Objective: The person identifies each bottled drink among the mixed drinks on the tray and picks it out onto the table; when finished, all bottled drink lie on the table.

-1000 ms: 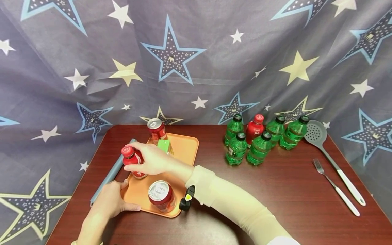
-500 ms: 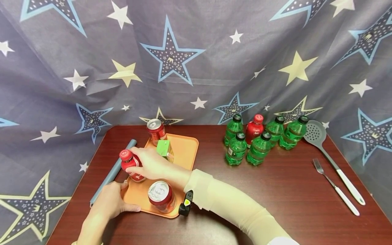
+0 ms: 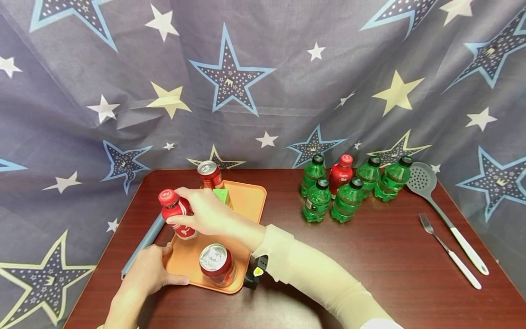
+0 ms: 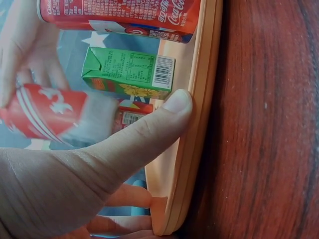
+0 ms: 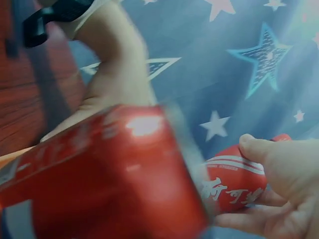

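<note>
My right hand point(image 3: 201, 212) grips a red Coca-Cola bottle point(image 3: 181, 228) by its upper body, thumb on the near side. The left wrist view has the bottle point(image 4: 45, 112) blurred, its base apart from the tray floor. With thumb and fingers, my left hand point(image 3: 144, 269) holds the near left corner of an orange tray point(image 3: 248, 194); the thumb lies along the rim. On the tray stand a Coca-Cola can point(image 3: 219, 269) at the front, another red can point(image 3: 209, 176) at the back and a green drink carton point(image 4: 127, 74), partly behind my right hand in the head view.
Left of the tray lies a blue-grey bar point(image 3: 148, 240). Several green bottles point(image 3: 347, 203) and a red bottle point(image 3: 341, 176) stand grouped at the back right. A skimmer point(image 3: 441, 214) and a fork point(image 3: 449, 251) lie at the right. A star-patterned cloth point(image 3: 267, 82) hangs behind the table.
The right hand and red bottle dipped slightly toward me, then rose again, ending a little further left. The left hand has kept its hold on the tray corner.
</note>
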The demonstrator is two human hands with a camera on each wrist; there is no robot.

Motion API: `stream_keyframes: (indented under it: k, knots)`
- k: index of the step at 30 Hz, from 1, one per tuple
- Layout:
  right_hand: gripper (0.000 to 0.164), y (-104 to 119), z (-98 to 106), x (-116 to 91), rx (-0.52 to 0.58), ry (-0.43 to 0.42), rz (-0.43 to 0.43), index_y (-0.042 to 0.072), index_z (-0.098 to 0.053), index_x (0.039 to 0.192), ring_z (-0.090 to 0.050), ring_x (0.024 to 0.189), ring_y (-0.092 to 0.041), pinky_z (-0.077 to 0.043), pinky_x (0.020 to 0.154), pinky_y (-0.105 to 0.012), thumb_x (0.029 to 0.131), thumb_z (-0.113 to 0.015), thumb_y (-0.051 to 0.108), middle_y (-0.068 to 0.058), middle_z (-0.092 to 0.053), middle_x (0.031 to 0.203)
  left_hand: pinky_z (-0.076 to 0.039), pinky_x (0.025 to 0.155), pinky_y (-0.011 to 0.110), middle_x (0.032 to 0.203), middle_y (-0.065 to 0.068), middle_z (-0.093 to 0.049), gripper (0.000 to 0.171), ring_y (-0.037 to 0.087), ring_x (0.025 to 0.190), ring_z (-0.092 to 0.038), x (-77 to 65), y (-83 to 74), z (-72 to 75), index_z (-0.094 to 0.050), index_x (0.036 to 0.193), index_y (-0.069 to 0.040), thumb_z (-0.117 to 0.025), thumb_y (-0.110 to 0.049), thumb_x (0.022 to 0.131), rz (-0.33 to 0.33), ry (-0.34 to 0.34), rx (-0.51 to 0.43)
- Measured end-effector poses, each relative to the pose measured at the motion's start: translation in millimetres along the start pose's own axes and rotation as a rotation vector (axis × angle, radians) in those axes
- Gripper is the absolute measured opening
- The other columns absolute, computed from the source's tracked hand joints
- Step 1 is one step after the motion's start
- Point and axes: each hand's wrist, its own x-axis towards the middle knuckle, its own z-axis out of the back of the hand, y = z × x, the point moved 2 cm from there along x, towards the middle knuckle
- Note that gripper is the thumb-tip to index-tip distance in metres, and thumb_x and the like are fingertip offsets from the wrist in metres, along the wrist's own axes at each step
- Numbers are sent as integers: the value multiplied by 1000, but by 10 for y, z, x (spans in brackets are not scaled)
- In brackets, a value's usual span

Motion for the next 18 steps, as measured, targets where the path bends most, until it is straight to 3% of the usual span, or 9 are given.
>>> stream_keyframes:
  k: [6, 12, 18]
  knots:
    - [50, 25, 373, -57, 51, -99, -27, 15, -69, 133, -63, 77, -3, -47, 71, -10, 93, -83, 41, 6, -77, 102, -57, 97, 62, 125, 33, -73, 114, 50, 114, -69, 14, 2, -13, -66, 130, 17, -102, -59, 54, 18, 16, -8]
    - [54, -58, 785, -180, 77, -207, -76, 15, -70, 137, -71, 90, -8, -56, 80, -18, 91, -85, 39, 2, -79, 111, -56, 100, 63, 131, 35, -69, 119, 53, 120, -65, 24, -2, -23, -62, 136, 17, -102, -60, 54, 24, 31, 1]
    - [46, -228, 1138, -348, 101, -272, -91, 16, -72, 132, -75, 94, -7, -60, 83, -25, 92, -86, 33, 2, -81, 108, -56, 100, 64, 133, 37, -67, 121, 56, 122, -63, 19, -1, -8, -60, 139, 16, -101, -62, 55, 30, 43, 20]
